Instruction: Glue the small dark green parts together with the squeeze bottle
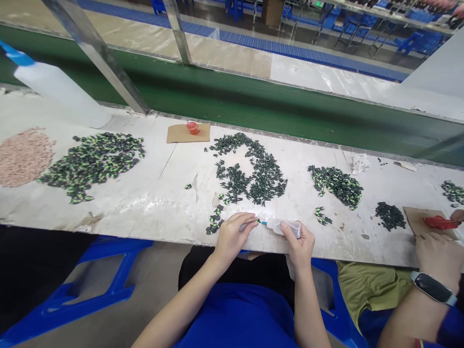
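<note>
L hand (pixel 234 231) pinches green-black pc (pixel 257 221), R hand (pixel 300 245) grips squeeze bottle (pixel 277 225) nr desk's (pixel 177 215) near edge; prob. dispensing, next needs steady nozzle (pixel 264 223).

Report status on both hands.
Left hand: grip on dark piece. Right hand: grip on small bottle, blue tip beside piece. Dark pile beyond, not between hands.
</note>
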### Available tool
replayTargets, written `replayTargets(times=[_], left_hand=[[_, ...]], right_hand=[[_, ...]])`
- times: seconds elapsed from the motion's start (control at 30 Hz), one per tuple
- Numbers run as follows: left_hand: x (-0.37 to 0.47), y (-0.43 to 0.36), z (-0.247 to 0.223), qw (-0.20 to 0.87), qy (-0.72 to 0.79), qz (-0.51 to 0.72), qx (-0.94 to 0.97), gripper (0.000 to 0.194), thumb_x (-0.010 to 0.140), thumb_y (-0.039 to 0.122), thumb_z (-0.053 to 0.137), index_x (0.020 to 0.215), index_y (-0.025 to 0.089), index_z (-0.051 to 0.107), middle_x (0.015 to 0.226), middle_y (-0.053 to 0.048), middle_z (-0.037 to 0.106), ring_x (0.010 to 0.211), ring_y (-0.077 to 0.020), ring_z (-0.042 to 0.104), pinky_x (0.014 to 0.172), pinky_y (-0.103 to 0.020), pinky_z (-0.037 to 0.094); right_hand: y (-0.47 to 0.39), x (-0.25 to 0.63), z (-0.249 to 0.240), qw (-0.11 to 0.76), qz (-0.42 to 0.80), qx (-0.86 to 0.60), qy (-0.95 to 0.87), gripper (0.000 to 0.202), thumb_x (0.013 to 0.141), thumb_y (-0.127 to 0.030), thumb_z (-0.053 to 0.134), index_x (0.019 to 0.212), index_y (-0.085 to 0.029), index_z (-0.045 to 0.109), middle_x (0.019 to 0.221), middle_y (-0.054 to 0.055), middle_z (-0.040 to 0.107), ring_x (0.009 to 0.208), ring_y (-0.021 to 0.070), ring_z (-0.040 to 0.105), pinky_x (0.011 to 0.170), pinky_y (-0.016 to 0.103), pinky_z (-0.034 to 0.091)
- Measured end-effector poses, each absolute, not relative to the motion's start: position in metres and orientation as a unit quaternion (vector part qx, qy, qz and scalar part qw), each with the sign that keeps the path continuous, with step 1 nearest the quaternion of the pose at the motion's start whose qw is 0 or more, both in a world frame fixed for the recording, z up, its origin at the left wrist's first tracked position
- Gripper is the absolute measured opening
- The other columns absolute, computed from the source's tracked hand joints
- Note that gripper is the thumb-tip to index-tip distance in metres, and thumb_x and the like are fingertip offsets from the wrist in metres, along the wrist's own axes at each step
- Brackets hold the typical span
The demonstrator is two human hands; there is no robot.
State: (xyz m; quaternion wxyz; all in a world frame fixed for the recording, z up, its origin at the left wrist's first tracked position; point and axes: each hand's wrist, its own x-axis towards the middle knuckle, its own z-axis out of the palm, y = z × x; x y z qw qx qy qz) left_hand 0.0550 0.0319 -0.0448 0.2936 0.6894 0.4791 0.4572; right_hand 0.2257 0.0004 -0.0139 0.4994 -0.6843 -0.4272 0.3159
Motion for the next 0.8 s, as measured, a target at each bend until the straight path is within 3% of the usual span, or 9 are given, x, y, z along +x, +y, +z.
replayTargets(times=[0.57, 0.7, 0.8], left_hand=[[0.055, 0.031, -0.046, 0.31, 0.482, 0.461, 0.678, 0.008, 0.084, 0.023, 0.064, 0.087, 0.018, 0.07, 0.089, -0.006, 0.074, 0.078, -0.018, 0.073, 0.075, -0.029, 0.062], [0.055, 0.031, -0.049, 0.299, 0.479, 0.469, 0.679, 0.01, 0.085, 0.025, 0.063, 0.088, 0.02, 0.07, 0.087, -0.005, 0.074, 0.079, -0.019, 0.073, 0.075, -0.03, 0.062], [0.055, 0.031, -0.049, 0.301, 0.474, 0.466, 0.684, 0.011, 0.085, 0.025, 0.063, 0.091, 0.02, 0.07, 0.088, -0.005, 0.074, 0.08, -0.019, 0.073, 0.075, -0.03, 0.062]], right_hand=[[0.001, 0.227, -0.016, 0.509, 0.319, -0.689, -0.405, 0.038, 0.069, -0.045, 0.067, 0.052, -0.019, 0.046, 0.049, -0.005, 0.041, 0.049, 0.0096, 0.038, 0.046, 0.023, 0.032], [0.001, 0.236, -0.026, 0.603, 0.283, -0.657, -0.353, 0.031, 0.072, -0.045, 0.065, 0.061, -0.018, 0.053, 0.054, -0.004, 0.048, 0.051, 0.0112, 0.044, 0.048, 0.024, 0.037], [0.004, 0.244, -0.029, 0.67, 0.258, -0.625, -0.307, 0.027, 0.07, -0.041, 0.068, 0.074, -0.018, 0.054, 0.067, -0.001, 0.058, 0.061, 0.0146, 0.057, 0.059, 0.028, 0.046]])
